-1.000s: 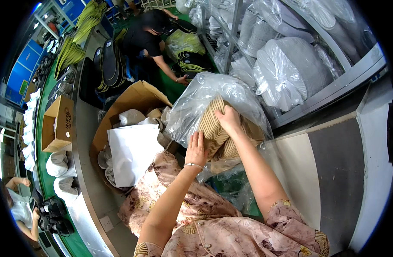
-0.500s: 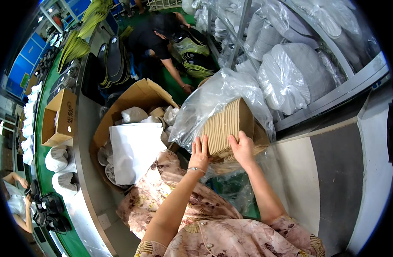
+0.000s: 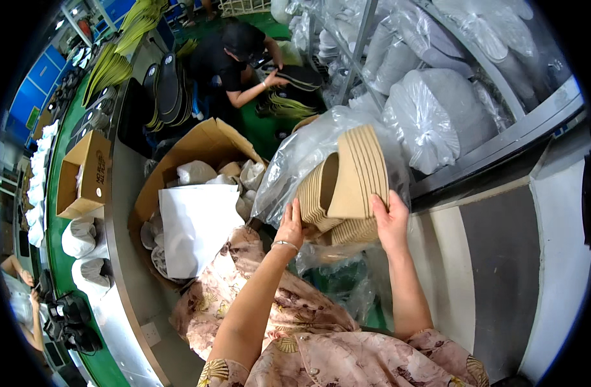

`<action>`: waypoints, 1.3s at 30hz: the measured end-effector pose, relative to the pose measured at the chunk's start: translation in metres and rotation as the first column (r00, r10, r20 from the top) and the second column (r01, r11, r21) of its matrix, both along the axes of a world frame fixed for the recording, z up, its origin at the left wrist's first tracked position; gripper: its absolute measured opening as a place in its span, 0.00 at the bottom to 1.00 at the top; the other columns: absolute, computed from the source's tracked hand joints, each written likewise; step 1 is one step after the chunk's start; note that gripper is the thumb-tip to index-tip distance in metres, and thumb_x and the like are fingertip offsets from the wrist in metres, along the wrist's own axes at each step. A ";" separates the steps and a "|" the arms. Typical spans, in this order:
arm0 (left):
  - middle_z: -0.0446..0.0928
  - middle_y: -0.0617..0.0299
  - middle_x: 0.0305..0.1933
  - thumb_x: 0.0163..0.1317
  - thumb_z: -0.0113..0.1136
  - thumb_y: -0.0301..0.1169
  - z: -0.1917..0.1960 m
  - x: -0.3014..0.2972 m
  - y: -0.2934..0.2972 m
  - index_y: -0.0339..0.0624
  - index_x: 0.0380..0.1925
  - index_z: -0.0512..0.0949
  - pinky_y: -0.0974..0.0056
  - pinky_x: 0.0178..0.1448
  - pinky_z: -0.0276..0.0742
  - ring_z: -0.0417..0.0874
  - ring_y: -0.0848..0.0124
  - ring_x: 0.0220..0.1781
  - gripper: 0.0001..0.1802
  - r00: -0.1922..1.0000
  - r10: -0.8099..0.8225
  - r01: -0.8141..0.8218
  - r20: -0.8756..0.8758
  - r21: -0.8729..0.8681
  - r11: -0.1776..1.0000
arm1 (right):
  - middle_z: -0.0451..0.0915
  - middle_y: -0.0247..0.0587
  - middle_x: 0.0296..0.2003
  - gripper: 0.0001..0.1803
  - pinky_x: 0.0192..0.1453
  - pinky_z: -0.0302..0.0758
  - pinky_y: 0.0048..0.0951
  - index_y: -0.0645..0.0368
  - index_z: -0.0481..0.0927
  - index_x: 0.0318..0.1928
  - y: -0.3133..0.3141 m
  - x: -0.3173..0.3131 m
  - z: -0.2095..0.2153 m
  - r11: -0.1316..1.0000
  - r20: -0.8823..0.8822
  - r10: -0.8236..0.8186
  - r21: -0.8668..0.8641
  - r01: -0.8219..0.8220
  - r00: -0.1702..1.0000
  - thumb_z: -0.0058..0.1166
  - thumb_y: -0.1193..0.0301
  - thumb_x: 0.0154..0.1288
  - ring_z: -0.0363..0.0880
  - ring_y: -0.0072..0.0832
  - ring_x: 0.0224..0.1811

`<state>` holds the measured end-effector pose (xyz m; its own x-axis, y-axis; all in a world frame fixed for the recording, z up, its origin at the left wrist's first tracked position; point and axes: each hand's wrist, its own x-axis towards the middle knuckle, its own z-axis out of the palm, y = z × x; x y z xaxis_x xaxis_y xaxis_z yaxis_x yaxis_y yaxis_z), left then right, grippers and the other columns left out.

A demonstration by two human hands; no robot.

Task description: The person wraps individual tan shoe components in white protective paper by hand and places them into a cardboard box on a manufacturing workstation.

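Gripping tan curved pcs. (image 3: 358,171), R hand (image 3: 392,222) is clamped on their R edge; L hand (image 3: 290,227) touches L side, grip unclear; pcs. against clear plastic bag (image 3: 279,184), R of cardboard box (image 3: 224,140).

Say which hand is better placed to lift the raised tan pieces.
Likely the right hand: it grips the raised tan pieces near their lower right corner, while the left hand lies by the lower tan pieces.

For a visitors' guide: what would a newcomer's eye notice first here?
The layered, curved tan sheets between the left hand and right hand, at centre, strike first. Left of them stands a brown cardboard box topped with white paper. Clear plastic bags of grey pieces crowd the upper right.
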<state>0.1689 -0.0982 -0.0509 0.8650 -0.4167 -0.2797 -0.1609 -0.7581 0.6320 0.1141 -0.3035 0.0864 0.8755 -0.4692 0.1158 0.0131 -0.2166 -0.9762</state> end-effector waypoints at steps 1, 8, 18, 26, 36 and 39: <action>0.45 0.42 0.69 0.52 0.60 0.26 -0.002 0.001 -0.002 0.45 0.67 0.37 0.57 0.66 0.59 0.55 0.47 0.67 0.50 1.000 -0.011 0.011 -0.002 0.021 1.000 | 0.76 0.34 0.31 0.06 0.36 0.69 0.19 0.65 0.73 0.37 -0.004 -0.005 -0.004 0.989 0.011 -0.001 0.150 -0.001 1.000 0.50 0.74 0.64 0.71 0.15 0.32; 0.60 0.39 0.62 0.58 0.57 0.34 0.037 -0.011 0.004 0.36 0.61 0.58 0.55 0.64 0.62 0.62 0.49 0.64 0.32 0.944 0.065 -0.002 0.324 -0.191 0.982 | 0.78 0.38 0.45 0.14 0.51 0.71 0.31 0.64 0.74 0.48 -0.050 -0.044 0.001 0.671 0.088 0.081 0.732 -0.120 0.993 0.43 0.68 0.68 0.75 0.27 0.48; 0.67 0.59 0.57 0.59 0.54 0.54 0.136 -0.040 0.029 0.47 0.65 0.52 0.56 0.55 0.68 0.69 0.66 0.55 0.40 0.680 -0.186 -0.701 -0.709 -0.703 0.119 | 0.70 0.46 0.56 0.18 0.65 0.60 0.43 0.63 0.70 0.54 0.024 -0.043 -0.060 -0.176 0.415 0.174 0.905 -0.387 0.893 0.40 0.66 0.68 0.65 0.38 0.60; 0.71 0.57 0.48 0.56 0.61 0.47 0.172 -0.063 0.097 0.48 0.61 0.53 0.64 0.49 0.71 0.74 0.69 0.47 0.39 0.680 0.221 -0.599 -0.699 -0.704 -0.382 | 0.70 0.43 0.55 0.24 0.61 0.66 0.37 0.64 0.65 0.58 0.123 -0.013 0.028 0.309 0.135 0.695 0.831 -0.463 0.706 0.44 0.63 0.66 0.69 0.34 0.57; 0.61 0.52 0.59 0.53 0.64 0.47 0.174 -0.139 0.291 0.44 0.60 0.50 0.55 0.57 0.69 0.67 0.61 0.58 0.43 0.473 0.633 -0.251 -0.613 -0.782 -0.570 | 0.69 0.41 0.53 0.32 0.50 0.72 0.29 0.59 0.59 0.62 0.303 -0.010 0.058 0.275 0.031 0.943 0.494 -0.825 0.333 0.48 0.55 0.65 0.69 0.28 0.54; 0.60 0.51 0.59 0.53 0.62 0.49 0.178 -0.161 0.334 0.45 0.61 0.48 0.54 0.58 0.67 0.65 0.60 0.60 0.44 0.353 0.711 -0.200 -0.609 -0.791 -0.578 | 0.64 0.43 0.56 0.39 0.55 0.68 0.30 0.60 0.53 0.65 0.361 -0.027 0.073 0.172 0.162 0.966 0.183 -0.968 0.202 0.55 0.57 0.60 0.66 0.31 0.56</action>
<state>0.0082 0.2360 0.1275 0.6444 0.7434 -0.1793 -0.4830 0.5775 0.6582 0.0871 0.0579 0.1596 0.6484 0.7424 0.1686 0.0674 0.1647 -0.9840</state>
